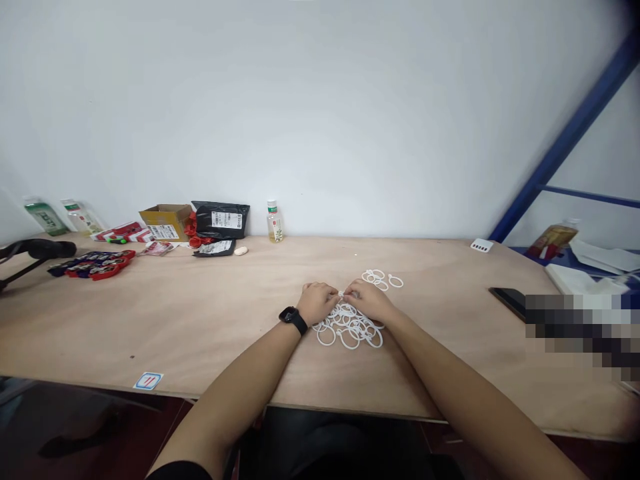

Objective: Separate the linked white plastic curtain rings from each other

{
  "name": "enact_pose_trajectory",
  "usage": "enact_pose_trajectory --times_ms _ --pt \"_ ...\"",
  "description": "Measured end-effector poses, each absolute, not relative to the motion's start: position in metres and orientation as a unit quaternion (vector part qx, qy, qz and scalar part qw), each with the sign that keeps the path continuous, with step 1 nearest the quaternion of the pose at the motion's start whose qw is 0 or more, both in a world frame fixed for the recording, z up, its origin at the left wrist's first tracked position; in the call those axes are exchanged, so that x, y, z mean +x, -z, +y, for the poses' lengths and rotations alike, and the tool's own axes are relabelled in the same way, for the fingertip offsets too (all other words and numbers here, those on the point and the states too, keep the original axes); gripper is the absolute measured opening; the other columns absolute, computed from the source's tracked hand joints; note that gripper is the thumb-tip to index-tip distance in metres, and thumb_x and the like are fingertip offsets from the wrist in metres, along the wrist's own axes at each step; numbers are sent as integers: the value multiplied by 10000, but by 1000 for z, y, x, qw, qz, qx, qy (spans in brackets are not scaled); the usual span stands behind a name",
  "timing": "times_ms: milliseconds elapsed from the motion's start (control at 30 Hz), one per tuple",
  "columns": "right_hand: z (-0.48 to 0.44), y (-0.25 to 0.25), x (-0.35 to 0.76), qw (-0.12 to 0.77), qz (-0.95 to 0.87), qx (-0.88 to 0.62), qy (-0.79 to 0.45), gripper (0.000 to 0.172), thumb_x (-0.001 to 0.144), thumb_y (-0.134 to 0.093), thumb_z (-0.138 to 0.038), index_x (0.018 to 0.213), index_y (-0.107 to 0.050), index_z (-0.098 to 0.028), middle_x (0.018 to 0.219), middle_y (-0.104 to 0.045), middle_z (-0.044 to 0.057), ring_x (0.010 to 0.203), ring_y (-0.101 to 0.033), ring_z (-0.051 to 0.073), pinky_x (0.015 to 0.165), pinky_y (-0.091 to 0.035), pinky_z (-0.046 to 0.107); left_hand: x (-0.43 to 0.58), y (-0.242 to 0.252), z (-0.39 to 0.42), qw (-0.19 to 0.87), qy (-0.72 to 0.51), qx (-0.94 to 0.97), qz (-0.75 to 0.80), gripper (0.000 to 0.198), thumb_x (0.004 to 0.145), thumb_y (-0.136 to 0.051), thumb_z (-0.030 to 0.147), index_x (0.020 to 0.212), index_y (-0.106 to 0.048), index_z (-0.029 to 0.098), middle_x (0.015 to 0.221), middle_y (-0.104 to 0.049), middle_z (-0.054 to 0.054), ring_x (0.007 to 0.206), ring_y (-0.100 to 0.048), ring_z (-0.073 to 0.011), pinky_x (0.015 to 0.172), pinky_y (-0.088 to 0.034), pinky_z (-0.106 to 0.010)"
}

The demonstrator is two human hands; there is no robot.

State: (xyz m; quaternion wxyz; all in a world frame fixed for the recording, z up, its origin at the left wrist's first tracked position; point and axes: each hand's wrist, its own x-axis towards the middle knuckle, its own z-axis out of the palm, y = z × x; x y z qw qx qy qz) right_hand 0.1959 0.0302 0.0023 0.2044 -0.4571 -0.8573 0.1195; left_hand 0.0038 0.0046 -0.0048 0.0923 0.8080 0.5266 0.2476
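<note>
My left hand, with a black watch on its wrist, and my right hand meet fingertip to fingertip above the wooden table. Both are closed in a pinch on a white ring, of which only a small part shows between the fingers. Just below them lies a loose pile of white plastic rings, some with a small eyelet on the rim; my hands partly cover it. Beyond my right hand, several more white rings lie in a small separate group.
Along the wall stand a drink bottle, black parcels and an open carton. Red and dark packs lie at left. To the right are a white power strip and a phone. A numbered card marks the front edge.
</note>
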Motion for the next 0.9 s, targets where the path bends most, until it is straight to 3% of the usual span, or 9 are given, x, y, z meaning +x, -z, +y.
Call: enact_pose_trajectory --times_ms 167,367,600,900 --pt "31 -2 196 218 -850 -461 -132 100 808 -584 -217 796 -681 -196 856 -697 50 811 -617 182 697 -423 265 3 6 6 89 -232 806 538 240 874 -538 375 977 -716 253 994 -722 -43 998 -613 -221 952 -390 -397" --pt "29 -1 196 266 -827 -456 -191 208 808 -564 -201 987 -670 -202 814 -696 31 734 -618 171 655 -437 267 4 7 5 88 -231 799 548 245 867 -553 360 1016 -706 239 1019 -722 -50 1015 -624 -252 953 -384 -440" --pt "19 -6 186 381 -796 -414 -224 306 838 -550 -267 1123 -636 -193 874 -684 46 791 -625 179 727 -491 306 1 5 11 78 -347 788 502 220 901 -547 337 998 -720 242 986 -738 -39 948 -649 -202 943 -419 -375" --pt "16 -4 180 447 -754 -389 -283 173 839 -579 -293 928 -682 -186 893 -724 54 815 -665 182 733 -515 302 3 -1 3 43 -407 797 443 186 909 -561 322 936 -718 225 910 -742 -38 868 -653 -178 901 -416 -369"
